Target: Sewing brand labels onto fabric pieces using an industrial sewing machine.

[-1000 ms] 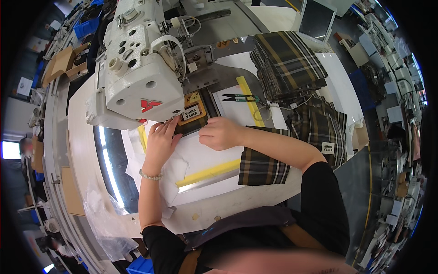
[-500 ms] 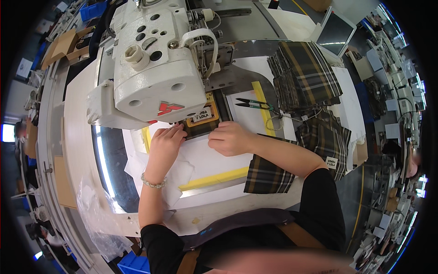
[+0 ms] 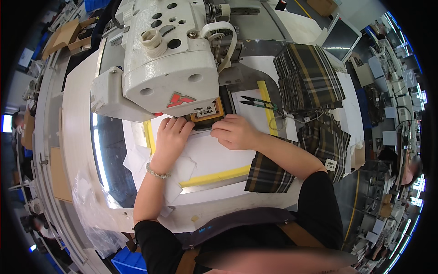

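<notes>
Right hand [image 3: 235,132] at dark fabric [image 3: 204,125]

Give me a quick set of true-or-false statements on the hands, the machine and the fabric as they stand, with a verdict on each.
1. The left hand and right hand are both at the dark fabric piece by the sewing machine. True.
2. The right hand is holding a cutting tool. False: the snips lie apart from it on the table.
3. A pale label shows inside the yellow frame. True.
4. The right wrist is the one wearing jewellery. False: the beaded bracelet is on the left wrist.
5. The stacked plaid pieces are to the right of the sewing machine. True.
</notes>
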The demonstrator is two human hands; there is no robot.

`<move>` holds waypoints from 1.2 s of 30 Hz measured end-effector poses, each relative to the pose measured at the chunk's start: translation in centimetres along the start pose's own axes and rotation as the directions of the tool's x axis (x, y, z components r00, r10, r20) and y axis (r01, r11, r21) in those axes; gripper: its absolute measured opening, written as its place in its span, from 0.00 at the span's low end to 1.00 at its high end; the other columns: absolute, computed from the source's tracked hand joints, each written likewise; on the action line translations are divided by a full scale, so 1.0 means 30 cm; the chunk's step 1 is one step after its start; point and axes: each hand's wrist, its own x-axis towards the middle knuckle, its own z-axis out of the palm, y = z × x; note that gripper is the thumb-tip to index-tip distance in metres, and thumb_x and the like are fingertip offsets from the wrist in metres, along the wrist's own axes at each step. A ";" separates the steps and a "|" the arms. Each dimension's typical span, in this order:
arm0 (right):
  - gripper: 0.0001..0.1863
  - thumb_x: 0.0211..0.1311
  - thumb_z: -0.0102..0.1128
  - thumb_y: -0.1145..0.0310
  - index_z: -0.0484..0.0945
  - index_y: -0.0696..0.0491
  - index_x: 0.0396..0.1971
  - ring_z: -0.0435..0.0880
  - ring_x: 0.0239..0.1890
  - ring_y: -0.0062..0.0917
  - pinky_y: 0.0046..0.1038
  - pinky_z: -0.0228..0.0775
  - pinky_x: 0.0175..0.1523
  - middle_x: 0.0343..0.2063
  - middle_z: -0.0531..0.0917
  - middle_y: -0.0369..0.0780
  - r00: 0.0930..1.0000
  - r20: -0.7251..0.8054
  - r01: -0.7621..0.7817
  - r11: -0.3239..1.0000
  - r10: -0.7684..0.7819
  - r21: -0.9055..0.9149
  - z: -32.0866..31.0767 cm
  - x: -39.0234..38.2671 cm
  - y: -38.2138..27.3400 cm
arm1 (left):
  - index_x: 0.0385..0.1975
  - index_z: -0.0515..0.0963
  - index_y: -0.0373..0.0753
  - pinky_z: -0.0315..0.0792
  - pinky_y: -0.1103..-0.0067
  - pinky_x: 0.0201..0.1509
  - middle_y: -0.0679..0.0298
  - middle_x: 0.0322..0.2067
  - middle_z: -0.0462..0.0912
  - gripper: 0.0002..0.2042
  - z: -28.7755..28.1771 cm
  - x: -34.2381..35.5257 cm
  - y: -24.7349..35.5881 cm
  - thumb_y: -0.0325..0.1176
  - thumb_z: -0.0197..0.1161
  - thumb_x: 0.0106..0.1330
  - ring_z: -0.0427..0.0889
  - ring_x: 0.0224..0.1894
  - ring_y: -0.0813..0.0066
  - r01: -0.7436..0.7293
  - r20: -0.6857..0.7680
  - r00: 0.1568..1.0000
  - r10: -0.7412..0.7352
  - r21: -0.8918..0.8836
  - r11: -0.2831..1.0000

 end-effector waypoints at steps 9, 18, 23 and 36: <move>0.10 0.46 0.63 0.73 0.78 0.49 0.31 0.78 0.32 0.23 0.28 0.66 0.40 0.33 0.77 0.33 0.999 -0.035 -0.018 0.998 0.017 -0.052 -0.007 -0.007 0.001 | 0.36 0.75 0.42 0.67 0.74 0.41 0.65 0.32 0.73 0.11 -0.014 0.004 0.048 0.24 0.57 0.52 0.75 0.36 0.69 -0.083 0.029 0.995 0.092 -0.217 0.973; 0.12 0.46 0.67 0.69 0.80 0.47 0.35 0.78 0.40 0.24 0.29 0.65 0.47 0.35 0.77 0.32 0.992 0.102 -0.061 0.994 0.071 -0.092 0.003 -0.003 0.002 | 0.38 0.72 0.41 0.64 0.72 0.45 0.63 0.32 0.70 0.17 -0.026 -0.009 0.070 0.17 0.57 0.47 0.73 0.38 0.64 -0.040 0.197 0.971 0.135 -0.421 0.906; 0.12 0.47 0.67 0.65 0.80 0.47 0.34 0.76 0.36 0.22 0.30 0.64 0.47 0.33 0.76 0.32 0.997 0.066 -0.011 0.935 0.036 -0.353 0.000 0.002 -0.027 | 0.39 0.70 0.41 0.62 0.73 0.45 0.63 0.33 0.70 0.20 -0.029 -0.007 0.076 0.14 0.56 0.44 0.72 0.39 0.63 -0.038 0.152 0.980 0.131 -0.503 0.864; 0.06 0.47 0.59 0.72 0.75 0.48 0.28 0.74 0.30 0.21 0.28 0.66 0.46 0.25 0.72 0.31 0.987 0.105 0.156 0.910 -0.125 -0.385 -0.030 0.000 0.010 | 0.41 0.73 0.41 0.65 0.72 0.49 0.64 0.34 0.73 0.18 -0.034 -0.020 0.093 0.22 0.65 0.49 0.74 0.40 0.66 -0.080 0.152 0.978 0.144 -0.363 0.929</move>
